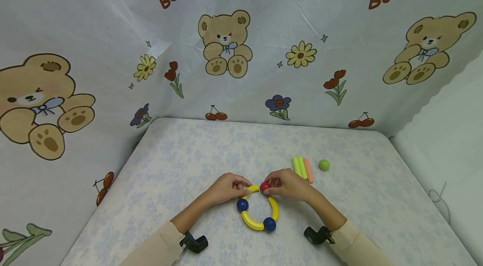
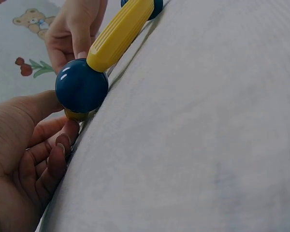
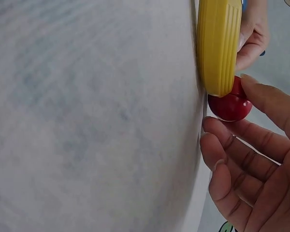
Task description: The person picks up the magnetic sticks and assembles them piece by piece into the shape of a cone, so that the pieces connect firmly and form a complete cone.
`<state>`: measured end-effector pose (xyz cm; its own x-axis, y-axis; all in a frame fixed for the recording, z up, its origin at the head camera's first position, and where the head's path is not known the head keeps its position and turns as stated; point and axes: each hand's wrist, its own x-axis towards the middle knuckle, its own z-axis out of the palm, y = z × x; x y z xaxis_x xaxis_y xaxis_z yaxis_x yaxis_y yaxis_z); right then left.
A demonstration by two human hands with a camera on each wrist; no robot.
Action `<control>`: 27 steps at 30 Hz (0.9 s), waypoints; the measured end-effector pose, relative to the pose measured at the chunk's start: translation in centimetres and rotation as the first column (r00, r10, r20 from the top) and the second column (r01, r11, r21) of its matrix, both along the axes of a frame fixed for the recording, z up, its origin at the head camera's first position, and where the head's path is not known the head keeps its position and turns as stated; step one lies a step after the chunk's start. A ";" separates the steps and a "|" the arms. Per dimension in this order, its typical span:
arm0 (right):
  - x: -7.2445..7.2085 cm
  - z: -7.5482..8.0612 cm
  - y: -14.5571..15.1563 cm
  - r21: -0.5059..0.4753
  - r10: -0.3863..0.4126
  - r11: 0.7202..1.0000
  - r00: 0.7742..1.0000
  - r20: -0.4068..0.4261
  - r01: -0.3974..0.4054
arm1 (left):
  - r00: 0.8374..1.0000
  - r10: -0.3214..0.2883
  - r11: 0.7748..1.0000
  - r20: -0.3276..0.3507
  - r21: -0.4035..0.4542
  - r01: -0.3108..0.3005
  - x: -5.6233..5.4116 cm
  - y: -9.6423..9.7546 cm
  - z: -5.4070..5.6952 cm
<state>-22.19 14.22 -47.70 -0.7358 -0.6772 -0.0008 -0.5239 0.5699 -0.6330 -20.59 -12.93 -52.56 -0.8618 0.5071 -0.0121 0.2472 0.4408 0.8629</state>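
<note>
A ring of curved yellow rods and blue balls lies on the table in the head view. My left hand [image 1: 227, 187] pinches the upper-left yellow rod [image 1: 254, 188], next to a blue ball [image 1: 242, 205]. Between the thumb and fingers of my right hand [image 1: 288, 185] is a red ball [image 1: 265, 187], close to that rod's right end. Another yellow rod [image 1: 252, 221] runs along the bottom to a second blue ball [image 1: 269, 224]. The right-hand yellow rod [image 1: 274, 209] curves up from there, its top end apart from the red ball.
Behind my right hand lie two light-green sticks [image 1: 299, 167] and an orange stick [image 1: 308, 170], side by side. A green ball [image 1: 324, 165] sits to their right. A bear-print curtain [image 1: 256, 90] hangs at the table's far edge.
</note>
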 end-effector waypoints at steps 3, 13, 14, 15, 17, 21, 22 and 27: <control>-0.1 -0.1 -0.2 0.007 0.002 1.000 1.000 0.007 -0.002 | 1.000 -0.003 1.000 -0.003 0.002 0.003 0.0 0.0 0.0; 0.2 0.4 0.1 0.027 -0.018 0.999 1.000 0.010 0.018 | 1.000 -0.005 1.000 -0.010 -0.008 0.005 0.0 0.0 0.0; 0.3 0.6 0.2 0.033 -0.030 0.999 0.999 0.010 0.030 | 1.000 -0.004 1.000 -0.010 -0.008 0.004 0.0 0.0 0.0; 0.5 0.7 0.4 0.038 -0.041 0.998 0.999 0.010 0.041 | 1.000 -0.002 1.000 -0.012 -0.009 0.002 0.0 0.0 -0.1; 0.9 0.9 0.7 0.047 -0.064 0.997 0.998 0.014 0.064 | 1.000 0.000 1.000 -0.011 -0.010 0.000 0.0 0.0 -0.2; 1.8 1.3 1.3 0.058 -0.099 0.994 0.995 0.029 0.097 | 1.000 -0.001 1.000 -0.013 -0.009 0.001 0.0 0.0 -0.3; 2.1 1.3 1.5 0.060 -0.104 0.993 0.994 0.036 0.102 | 1.000 -0.002 1.000 -0.012 -0.010 0.001 0.0 0.0 -0.3; 3.1 1.1 2.0 0.086 -0.109 0.991 0.990 0.089 0.102 | 1.000 0.002 1.000 -0.025 -0.013 -0.003 0.0 -0.1 -0.3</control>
